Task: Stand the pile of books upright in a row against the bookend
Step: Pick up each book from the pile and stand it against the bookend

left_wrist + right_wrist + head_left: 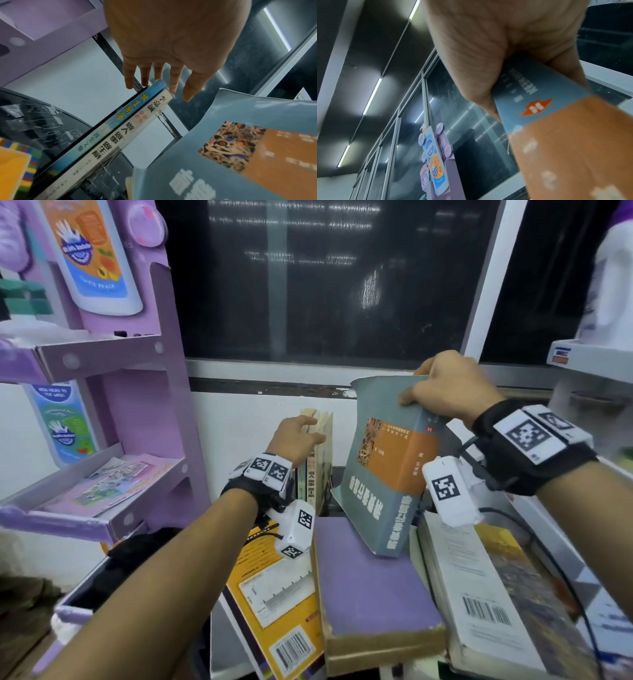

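My right hand (pixel 442 392) pinches the top edge of a grey-and-orange book (pixel 387 474), held tilted in the air above the pile; the right wrist view shows its spine (pixel 539 97) between thumb and fingers. My left hand (pixel 301 436) lies with straight fingers (pixel 173 79) on top of two or three upright books (pixel 318 460), a blue spine (pixel 120 116) and a cream spine (pixel 130 129) side by side. The bookend itself I cannot make out. Lying flat below are a purple book (pixel 370 587), a yellow book (pixel 274 594) and a white-backed book (pixel 479 587).
A purple cardboard display rack (pixel 144 419) with shelves stands at the left. A dark window (pixel 325 282) and white wall ledge run behind the books. A white shelf unit (pixel 589 361) stands at the right. A black cable (pixel 555 563) crosses the white-backed book.
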